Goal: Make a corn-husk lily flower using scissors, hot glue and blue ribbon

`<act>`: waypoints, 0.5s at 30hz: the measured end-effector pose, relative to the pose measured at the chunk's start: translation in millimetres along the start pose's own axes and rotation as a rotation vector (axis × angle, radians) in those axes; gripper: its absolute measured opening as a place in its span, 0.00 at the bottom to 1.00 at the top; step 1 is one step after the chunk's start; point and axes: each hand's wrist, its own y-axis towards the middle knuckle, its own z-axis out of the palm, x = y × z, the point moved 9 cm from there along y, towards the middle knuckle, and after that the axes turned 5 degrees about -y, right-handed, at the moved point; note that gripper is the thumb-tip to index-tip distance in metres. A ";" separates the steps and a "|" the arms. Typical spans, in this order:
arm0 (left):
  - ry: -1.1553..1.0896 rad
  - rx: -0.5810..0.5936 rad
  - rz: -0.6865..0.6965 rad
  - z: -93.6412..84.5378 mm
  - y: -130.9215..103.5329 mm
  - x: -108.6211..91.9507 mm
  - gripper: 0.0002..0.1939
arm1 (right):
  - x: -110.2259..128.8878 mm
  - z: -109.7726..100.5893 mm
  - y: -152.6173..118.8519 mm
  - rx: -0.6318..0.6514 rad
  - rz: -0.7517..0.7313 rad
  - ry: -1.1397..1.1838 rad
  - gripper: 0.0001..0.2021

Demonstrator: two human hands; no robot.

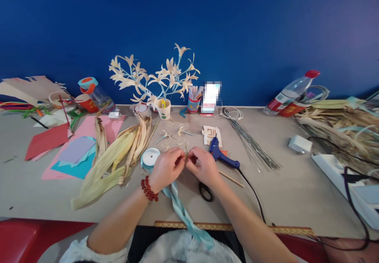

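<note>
My left hand (170, 163) and my right hand (203, 165) meet at the middle of the table, fingertips pinched close together. Between them shows a thin yellowish strand (186, 149), mostly hidden by the fingers. A light blue ribbon (185, 215) hangs from below my left hand over the table edge. Beside that hand lies a ribbon spool (151, 157). Past my fingers are small husk flowers on stems (181, 130). A blue glue gun (222, 154) rests right of my right hand on a stained card (209, 130). A black scissors handle (206, 192) shows under my right wrist.
Corn husks (109, 164) and coloured paper (75, 152) lie left. A cup (164, 109) of husk flowers (160, 75) stands at the back. Wires (254, 144), a tilted bottle (291, 93) and a power strip (340, 180) are right. The glue gun's cord (251, 192) crosses the front edge.
</note>
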 end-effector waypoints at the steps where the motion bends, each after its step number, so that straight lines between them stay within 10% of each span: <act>1: 0.002 -0.002 -0.003 0.1 0.0 0.5 0.06 | 1.9 -0.2 -0.2 -0.002 -0.009 -0.011 0.05; 15: -0.251 -0.190 -0.225 -14.2 5.2 55.0 0.07 | -15.6 -48.1 3.4 -0.241 0.086 1.012 0.07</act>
